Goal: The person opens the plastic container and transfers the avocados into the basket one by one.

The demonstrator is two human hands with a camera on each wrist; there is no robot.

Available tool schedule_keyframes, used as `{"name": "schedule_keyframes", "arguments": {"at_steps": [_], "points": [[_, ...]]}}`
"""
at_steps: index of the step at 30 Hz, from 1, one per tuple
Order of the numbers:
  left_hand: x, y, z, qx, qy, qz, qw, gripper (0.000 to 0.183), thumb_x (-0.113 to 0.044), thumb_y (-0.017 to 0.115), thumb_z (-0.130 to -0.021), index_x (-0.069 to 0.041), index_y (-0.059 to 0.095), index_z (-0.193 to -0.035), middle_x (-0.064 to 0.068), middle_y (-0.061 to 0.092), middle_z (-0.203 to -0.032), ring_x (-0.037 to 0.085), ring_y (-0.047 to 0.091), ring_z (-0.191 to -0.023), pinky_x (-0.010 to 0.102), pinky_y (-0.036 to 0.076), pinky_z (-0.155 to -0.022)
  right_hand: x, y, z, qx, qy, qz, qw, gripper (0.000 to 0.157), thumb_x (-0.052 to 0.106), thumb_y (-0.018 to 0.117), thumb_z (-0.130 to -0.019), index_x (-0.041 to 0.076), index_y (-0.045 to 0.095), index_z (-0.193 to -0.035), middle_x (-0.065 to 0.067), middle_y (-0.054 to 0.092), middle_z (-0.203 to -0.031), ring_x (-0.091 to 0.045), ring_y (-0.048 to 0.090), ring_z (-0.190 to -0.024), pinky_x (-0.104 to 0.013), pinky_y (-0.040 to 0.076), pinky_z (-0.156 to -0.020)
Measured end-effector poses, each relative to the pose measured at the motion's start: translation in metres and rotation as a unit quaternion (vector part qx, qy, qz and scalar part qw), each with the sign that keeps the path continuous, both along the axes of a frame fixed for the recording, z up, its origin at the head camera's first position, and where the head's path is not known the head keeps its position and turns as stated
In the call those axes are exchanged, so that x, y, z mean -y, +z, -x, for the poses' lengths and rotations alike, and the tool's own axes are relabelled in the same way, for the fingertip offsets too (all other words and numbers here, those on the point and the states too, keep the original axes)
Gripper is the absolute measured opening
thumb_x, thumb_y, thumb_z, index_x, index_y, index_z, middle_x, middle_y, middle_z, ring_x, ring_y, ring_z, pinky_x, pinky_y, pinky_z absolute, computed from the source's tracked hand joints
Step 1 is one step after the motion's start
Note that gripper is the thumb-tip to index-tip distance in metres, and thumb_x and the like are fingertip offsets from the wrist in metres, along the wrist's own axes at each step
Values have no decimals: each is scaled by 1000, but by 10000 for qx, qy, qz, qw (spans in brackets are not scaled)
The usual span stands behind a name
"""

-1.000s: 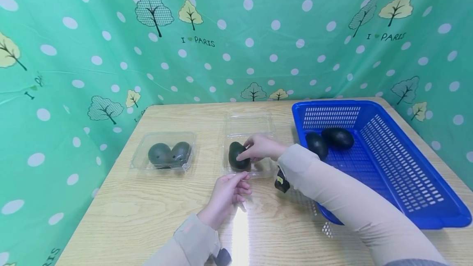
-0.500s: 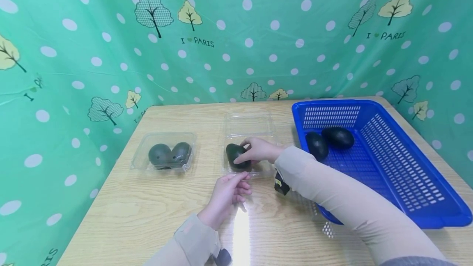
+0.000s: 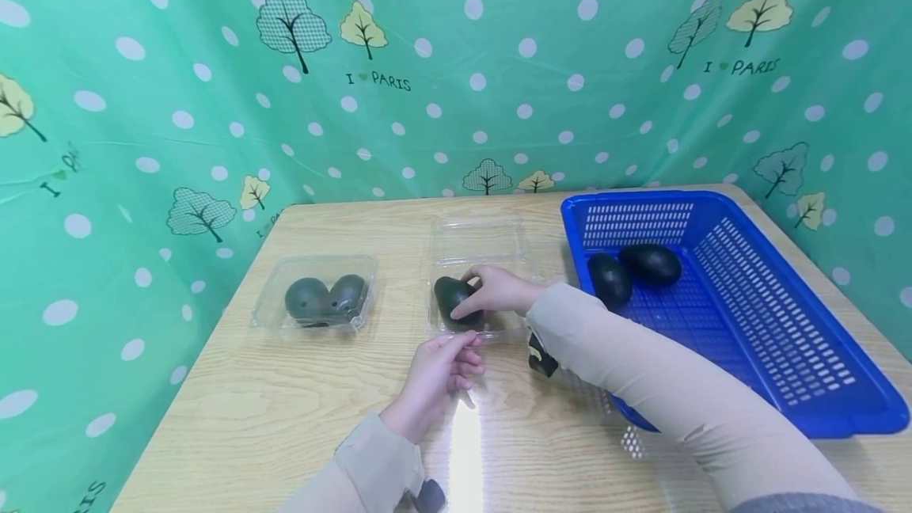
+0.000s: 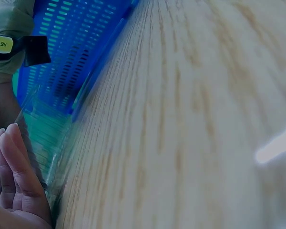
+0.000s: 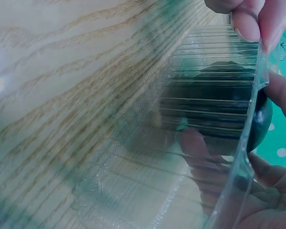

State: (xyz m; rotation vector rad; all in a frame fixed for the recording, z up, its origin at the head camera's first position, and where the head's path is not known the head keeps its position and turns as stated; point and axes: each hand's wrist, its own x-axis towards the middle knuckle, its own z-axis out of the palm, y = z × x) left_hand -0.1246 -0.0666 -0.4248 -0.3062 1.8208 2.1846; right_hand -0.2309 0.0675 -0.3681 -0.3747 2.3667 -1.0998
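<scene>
We note the right hand (image 3: 502, 291) from above, its grip closed round a dark oval fruit (image 3: 452, 297), thumb at the near side, fingers over the far side. The fruit lies to the left of the palm, within the left part of an open clear container (image 3: 509, 326). We read its long axis as slanting from far left to near right, the bare end pointing far left. Whether it touches the container's floor we cannot tell. The left hand (image 3: 440, 366) has a narrow grip: thumb and forefinger pinch the near rim. Behind, we see the lid (image 3: 479, 237) folded back flat.

Further left on the counter (image 3: 285, 402), we record a closed clear container (image 3: 335, 264) with two dark fruits (image 3: 308, 299) side by side. At right, a blue basket (image 3: 677, 331) holds two more: one fruit (image 3: 651, 264) lengthwise across, the other (image 3: 609, 281) against the left wall, pointing front to back.
</scene>
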Motion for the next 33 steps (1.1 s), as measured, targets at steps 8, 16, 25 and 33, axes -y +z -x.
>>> {"name": "schedule_keyframes", "arguments": {"at_steps": [8, 16, 25, 33], "points": [[1, -1, 0, 8, -21, 64, 10000, 34, -27, 66, -93, 3, 69, -106, -7, 66, -68, 6, 66, -62, 15, 49, -49, 0, -2, 4, -129, -16, 114, 9998, 73, 25, 84, -74, 1, 52, -135, -21, 63, -128, -27, 66, -106, -33, 58, -87], [2, -2, 1, 21, -52, 73, 10000, 34, -27, 65, -93, 4, 68, -108, -7, 67, -69, 6, 67, -63, 15, 50, -50, -1, 0, 5, -205, -116, 429, 9988, 70, 20, 82, -76, 0, 51, -136, -24, 60, -130, -30, 68, -105, -30, 61, -78], [1, -3, 1, 15, -28, 27, 10000, 32, -25, 65, -93, 3, 69, -107, -7, 67, -69, 6, 66, -63, 15, 49, -49, -3, 6, 5, -6, -193, 798, 9966, 70, 16, 81, -76, 1, 50, -137, -26, 58, -131, -32, 67, -108, -32, 61, -81], [2, -5, 2, 30, -59, 47, 10000, 33, -25, 64, -94, 5, 68, -107, -7, 66, -69, 6, 66, -63, 16, 50, -50, -9, 16, 6, 194, -56, 1154, 9931, 71, 12, 77, -77, 3, 47, -141, -26, 52, -137, -35, 64, -111, -39, 61, -83]]}}
